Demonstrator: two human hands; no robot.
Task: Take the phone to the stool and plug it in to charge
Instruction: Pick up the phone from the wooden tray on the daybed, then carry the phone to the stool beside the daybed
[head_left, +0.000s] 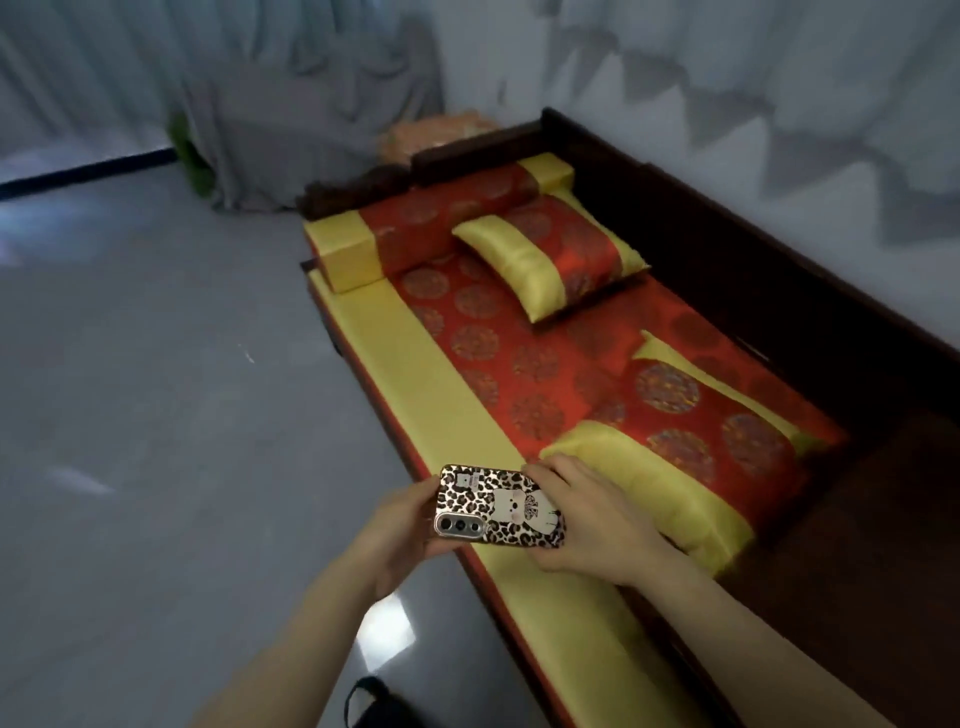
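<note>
— While both hands were on it, where exactly did the phone (498, 506) sit?

— It was held in the air over the front edge of the bench (691, 228), just above the yellow strip of the cushion (415, 364), back side up, leopard case and camera lenses showing. The screen faced down, so I could not see it.

— And the grip?

— The left hand (397, 540) was closed around the camera end, thumb over the top edge, fingers underneath. The right hand (587, 525) clasped the other end, its fingers curled over the far edge. Neither hand was free.

— Which way did its long axis run?

— Across the body, left to right, roughly level, so each hand had one short end. The end without the cameras, where I would judge the charging port to be, lay inside the right hand; the port itself was hidden.

— Was the stool anywhere?

— No stool, cable or charger showed. To the left lay open grey floor (156, 389); ahead, a pillow (550, 260) and a draped curtain (311, 130).

— So what did the coming move turn on?

— In my judgement, on one hand taking over. Both were equally near, touching it. Carrying needed only one; the other would be wanted for the plug, and the port end would have to be uncovered.
</note>
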